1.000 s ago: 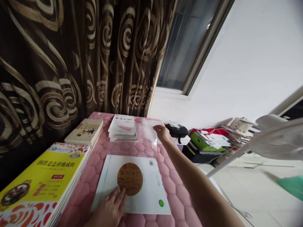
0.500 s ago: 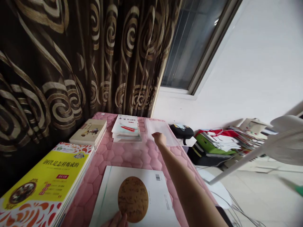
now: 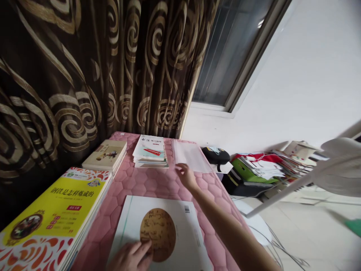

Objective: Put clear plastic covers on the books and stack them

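Note:
A white book (image 3: 184,231) with a brown round picture and a barcode lies on the pink quilted cover. Over its lower left part rests my left hand (image 3: 131,258), fingers loosely bent on the cover and partly cut off by the frame edge. My right hand (image 3: 186,177) hovers above the pink cover with its fingers lightly curled and apart, nothing visible in them. Just beyond it lie clear plastic sheets (image 3: 191,156). To the left of the sheets stands a small stack of white booklets (image 3: 149,148), the top one showing a red drawing.
Along the left are a pile topped by a yellow book (image 3: 70,199) and a beige book (image 3: 105,154) behind it. A black case (image 3: 216,156), a heap of papers (image 3: 262,165) and a white lamp or fan stand (image 3: 279,192) are at the right. A patterned curtain (image 3: 129,67) hangs behind.
My right hand has drawn back toward me from the plastic sheets, and its fingers have loosened. My left hand has come further into view over the white book.

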A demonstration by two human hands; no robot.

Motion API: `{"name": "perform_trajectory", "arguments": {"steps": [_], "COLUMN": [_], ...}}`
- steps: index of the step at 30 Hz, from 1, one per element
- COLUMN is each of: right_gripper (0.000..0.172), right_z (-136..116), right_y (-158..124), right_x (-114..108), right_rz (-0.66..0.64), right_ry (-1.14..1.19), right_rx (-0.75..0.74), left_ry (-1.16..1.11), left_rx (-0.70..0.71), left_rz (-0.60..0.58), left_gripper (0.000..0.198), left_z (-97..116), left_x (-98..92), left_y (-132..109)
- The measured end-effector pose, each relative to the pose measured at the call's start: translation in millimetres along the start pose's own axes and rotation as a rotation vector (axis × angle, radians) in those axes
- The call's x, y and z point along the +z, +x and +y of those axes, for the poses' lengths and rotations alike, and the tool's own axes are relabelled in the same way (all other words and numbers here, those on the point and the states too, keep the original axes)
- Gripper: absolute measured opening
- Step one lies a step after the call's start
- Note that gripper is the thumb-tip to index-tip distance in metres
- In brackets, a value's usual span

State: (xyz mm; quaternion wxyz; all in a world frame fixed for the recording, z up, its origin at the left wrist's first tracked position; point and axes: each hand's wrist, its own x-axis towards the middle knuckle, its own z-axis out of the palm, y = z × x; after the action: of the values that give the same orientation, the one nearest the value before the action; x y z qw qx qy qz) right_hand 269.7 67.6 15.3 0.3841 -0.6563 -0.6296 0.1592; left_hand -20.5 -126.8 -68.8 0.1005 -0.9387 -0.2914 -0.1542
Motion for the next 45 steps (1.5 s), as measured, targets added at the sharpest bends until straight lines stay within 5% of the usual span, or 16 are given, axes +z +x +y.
{"name": "perform_trajectory", "arguments": {"steps": [6,9,12,19,33,37,45], "right_gripper": [0.043,0.065,0.068,0.054,0.046,0.028,0.027], "right_z": [-12,-12,-7,6,-7,-13,-13], "right_y": [-149,-195,-218,-232,-224,-222,-215], "right_x": [-29,-50,-64,-64,-74,-75,-74], "right_rz": [-0.574,-0.688,-0.732,-0.747,-0.786,-0.748,-0.623], "right_ry": [0.008,-0.114,-0.176,-0.135,-0.076,-0.042,-0.002], "right_rx": [-0.444,-0.457,-0.416,-0.387,-0.341,-0.372,-0.274], "left_ry": [-0.196,-0.253,-0.303,-0.374,-0.455,-0.514,-0.571], "left_rx": [-0.107,-0.179,-0.216,-0.236,-0.224,-0.248,-0.518], "left_rz": [-0.198,-0.258,-0.302,-0.323,-0.333,-0.318,-0.201], "left_gripper": [0.061,0.063,0.064,0.063,0.063,0.064,0.03], "left_z": [4,8,10,6,1,-1,-22], "left_x": [-26.2,-37.8,-48.1,-50.9,-56.9,-56.3,-71.4], "left_y": [6,9,14,16,4,4,5]}}
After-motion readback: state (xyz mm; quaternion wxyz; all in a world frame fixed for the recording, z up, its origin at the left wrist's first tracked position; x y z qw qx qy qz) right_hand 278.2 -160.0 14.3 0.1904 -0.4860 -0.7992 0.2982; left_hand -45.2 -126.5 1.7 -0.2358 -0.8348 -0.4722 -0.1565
